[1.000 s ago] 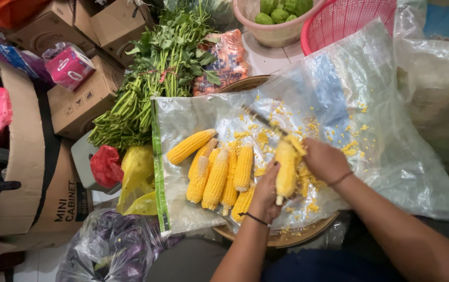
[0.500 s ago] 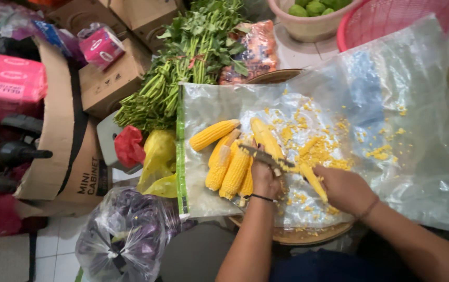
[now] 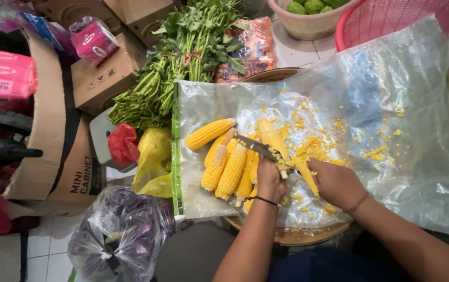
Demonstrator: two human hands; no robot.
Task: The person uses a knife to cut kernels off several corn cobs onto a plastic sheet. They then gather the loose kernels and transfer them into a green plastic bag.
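Over plastic sheet (image 3: 418, 130): left hand (image 3: 269, 180) gripping knife (image 3: 256, 147), right hand (image 3: 337, 183) gripping corn cob (image 3: 304, 172), blade on cob.

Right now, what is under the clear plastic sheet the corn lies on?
A round woven tray shows under the plastic sheet, its brown rim peeking out at the near and far edges. Its middle is covered by corn cobs and loose kernels.

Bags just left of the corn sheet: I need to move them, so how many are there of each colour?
Red bag: 1
Yellow bag: 1
Clear bag with purple contents: 1
Total: 3
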